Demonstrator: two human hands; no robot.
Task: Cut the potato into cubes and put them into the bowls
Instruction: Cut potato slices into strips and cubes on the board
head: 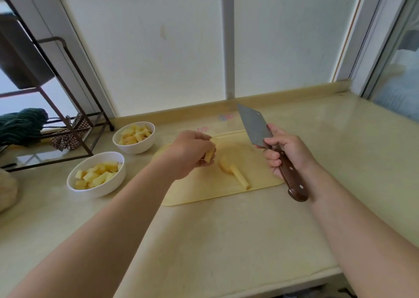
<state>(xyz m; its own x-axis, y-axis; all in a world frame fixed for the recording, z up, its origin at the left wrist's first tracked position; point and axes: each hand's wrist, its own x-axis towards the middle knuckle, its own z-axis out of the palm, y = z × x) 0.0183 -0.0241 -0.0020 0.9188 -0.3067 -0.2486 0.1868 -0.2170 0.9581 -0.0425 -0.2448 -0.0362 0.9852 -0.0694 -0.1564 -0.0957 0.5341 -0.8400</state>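
A pale yellow cutting board lies on the counter. My left hand hovers over its left part, closed on potato pieces. A rounded potato chunk and a potato stick rest on the board's middle. My right hand grips a cleaver by its brown wooden handle, blade raised and pointing away, above the board's right edge. Two white bowls stand left of the board: the near bowl and the far bowl, both holding potato cubes.
A dark metal rack stands at the back left with a green cloth and a checked cloth at its foot. A frosted window fills the wall behind. The counter's front edge runs near me.
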